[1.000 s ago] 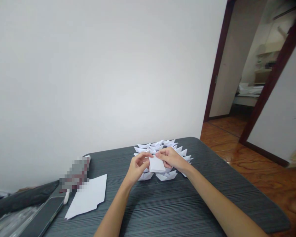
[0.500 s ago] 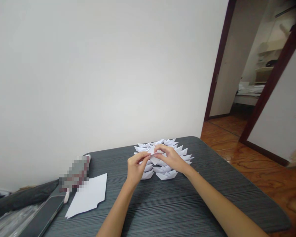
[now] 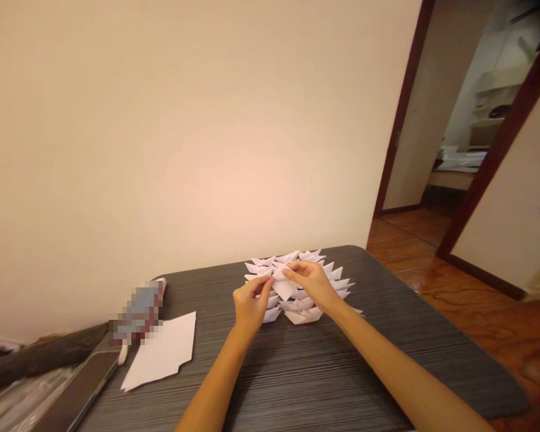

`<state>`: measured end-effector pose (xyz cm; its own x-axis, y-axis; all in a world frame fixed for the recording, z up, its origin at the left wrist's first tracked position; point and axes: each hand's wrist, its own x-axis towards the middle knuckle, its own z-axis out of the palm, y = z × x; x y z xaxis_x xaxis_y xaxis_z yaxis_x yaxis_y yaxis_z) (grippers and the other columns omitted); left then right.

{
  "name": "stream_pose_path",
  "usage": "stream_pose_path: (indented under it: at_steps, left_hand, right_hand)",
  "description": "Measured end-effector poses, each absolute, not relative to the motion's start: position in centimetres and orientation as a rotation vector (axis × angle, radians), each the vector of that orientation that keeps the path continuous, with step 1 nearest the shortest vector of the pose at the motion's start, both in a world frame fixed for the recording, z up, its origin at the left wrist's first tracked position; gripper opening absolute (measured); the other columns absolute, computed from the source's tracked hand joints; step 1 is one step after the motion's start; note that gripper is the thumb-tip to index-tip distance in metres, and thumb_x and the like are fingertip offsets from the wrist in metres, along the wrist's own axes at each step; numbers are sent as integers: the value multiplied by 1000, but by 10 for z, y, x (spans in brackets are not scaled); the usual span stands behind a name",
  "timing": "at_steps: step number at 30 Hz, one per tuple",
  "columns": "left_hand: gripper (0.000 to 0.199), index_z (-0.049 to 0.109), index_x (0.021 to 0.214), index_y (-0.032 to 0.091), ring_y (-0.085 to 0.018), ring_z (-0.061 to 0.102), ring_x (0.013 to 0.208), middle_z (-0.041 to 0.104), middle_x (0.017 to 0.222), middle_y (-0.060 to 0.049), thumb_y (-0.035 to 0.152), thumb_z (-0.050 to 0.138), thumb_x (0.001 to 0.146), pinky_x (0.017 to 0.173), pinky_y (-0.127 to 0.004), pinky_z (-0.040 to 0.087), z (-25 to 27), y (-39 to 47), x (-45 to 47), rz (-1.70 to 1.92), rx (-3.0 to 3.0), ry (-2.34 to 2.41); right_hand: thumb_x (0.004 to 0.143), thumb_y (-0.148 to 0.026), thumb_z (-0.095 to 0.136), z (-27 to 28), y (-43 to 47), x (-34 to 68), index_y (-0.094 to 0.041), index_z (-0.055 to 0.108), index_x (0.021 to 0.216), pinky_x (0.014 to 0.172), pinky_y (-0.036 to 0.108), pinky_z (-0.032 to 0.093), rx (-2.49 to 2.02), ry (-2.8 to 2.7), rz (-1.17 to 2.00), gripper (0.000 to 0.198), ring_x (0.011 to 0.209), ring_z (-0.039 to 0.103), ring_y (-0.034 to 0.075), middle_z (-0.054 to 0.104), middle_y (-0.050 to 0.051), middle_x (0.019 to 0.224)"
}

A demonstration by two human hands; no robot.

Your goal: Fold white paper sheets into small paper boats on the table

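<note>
Between my two hands is a small folded piece of white paper (image 3: 284,289), held up in front of the rows of paper boats, with one corner pointing down. My left hand (image 3: 251,300) pinches its left edge between thumb and fingers. On the other side, my right hand (image 3: 312,283) grips the upper right part, thumb lying across the near face. Several white folded paper boats (image 3: 303,315) stand in rows on the dark table just behind and below my hands, which hide some of them.
A stack of white paper sheets (image 3: 164,354) lies on the dark wood-grain table (image 3: 324,378) to the left. Beside it are a blurred-out packet (image 3: 139,312) and a dark flat phone-like slab (image 3: 78,390). A wall rises behind; a doorway (image 3: 450,144) opens at right.
My right thumb has shifted onto the near face of the folded paper, which now hangs with a corner down. The lighting has turned from cool white to warm yellow.
</note>
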<state>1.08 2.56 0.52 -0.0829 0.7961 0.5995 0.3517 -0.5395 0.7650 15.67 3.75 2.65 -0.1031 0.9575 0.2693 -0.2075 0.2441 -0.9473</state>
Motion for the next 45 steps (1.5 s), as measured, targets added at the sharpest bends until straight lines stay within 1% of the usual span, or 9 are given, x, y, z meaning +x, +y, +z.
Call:
stream_pose_path:
  at_steps: [5, 10, 16, 19, 23, 30, 36, 40, 45]
  left_hand:
    - [16, 64, 73, 15, -17, 64, 62, 68, 71, -4, 30, 61, 67, 63, -28, 54, 8, 22, 15, 1653, 1703, 1160]
    - [18, 61, 77, 14, -17, 65, 69, 67, 75, -4, 29, 61, 67, 69, -28, 54, 11, 21, 17, 1607, 1624, 1057]
    - [18, 56, 77, 13, -16, 65, 67, 65, 74, -4, 30, 58, 70, 66, -26, 54, 14, 16, 22, 1580, 1571, 1038]
    - [18, 55, 82, 14, -15, 65, 65, 66, 74, -4, 30, 54, 73, 65, -25, 54, 15, 14, 21, 1543, 1627, 1060]
    - [23, 58, 92, 14, -15, 65, 67, 67, 83, -6, 29, 46, 79, 65, -23, 53, 16, 13, 16, 1478, 1802, 1049]
    - [22, 63, 92, 12, -16, 65, 62, 69, 76, -9, 22, 52, 75, 59, -23, 52, 11, 17, 13, 1558, 2166, 1080]
    - [18, 62, 84, 11, -14, 65, 60, 69, 69, -8, 19, 47, 78, 56, -19, 51, 10, 18, 15, 1538, 2230, 1079]
    - [21, 62, 82, 11, -16, 66, 61, 68, 67, -6, 23, 44, 80, 59, -21, 52, 12, 16, 15, 1469, 2079, 1062]
    - [29, 59, 95, 11, -17, 66, 67, 68, 80, -7, 29, 43, 81, 65, -28, 54, 18, 17, 14, 1418, 1761, 932]
  right_hand:
    - [57, -29, 67, 20, 42, 155, -15, 51, 52, 65, 23, 41, -699, -1153, 1225, 22, 65, 51, 10, 55, -1, 65]
    - [56, -29, 67, 19, 43, 155, -16, 49, 53, 63, 23, 42, -674, -1115, 1246, 23, 66, 52, 11, 56, 1, 69]
    - [59, -27, 66, 17, 45, 155, -16, 49, 54, 64, 23, 41, -688, -1138, 1154, 21, 69, 52, 12, 56, 1, 69]
    - [60, -27, 64, 18, 44, 155, -16, 48, 54, 61, 22, 40, -700, -1152, 1117, 21, 65, 50, 11, 54, 0, 66]
    - [63, -26, 62, 21, 41, 156, -16, 48, 54, 60, 22, 40, -710, -1194, 1070, 20, 63, 49, 11, 54, 0, 64]
    - [63, -24, 62, 21, 41, 156, -15, 50, 54, 63, 23, 40, -706, -1200, 1036, 17, 65, 51, 12, 55, 0, 64]
    - [62, -22, 62, 19, 41, 155, -15, 51, 53, 65, 24, 39, -722, -1180, 1014, 16, 67, 52, 12, 56, 0, 65]
    - [63, -22, 62, 18, 42, 155, -15, 51, 53, 61, 23, 38, -724, -1172, 1020, 16, 64, 51, 11, 55, -1, 61]
    - [63, -22, 61, 20, 41, 155, -15, 51, 53, 56, 22, 36, -703, -1147, 1063, 16, 58, 47, 9, 52, -1, 59]
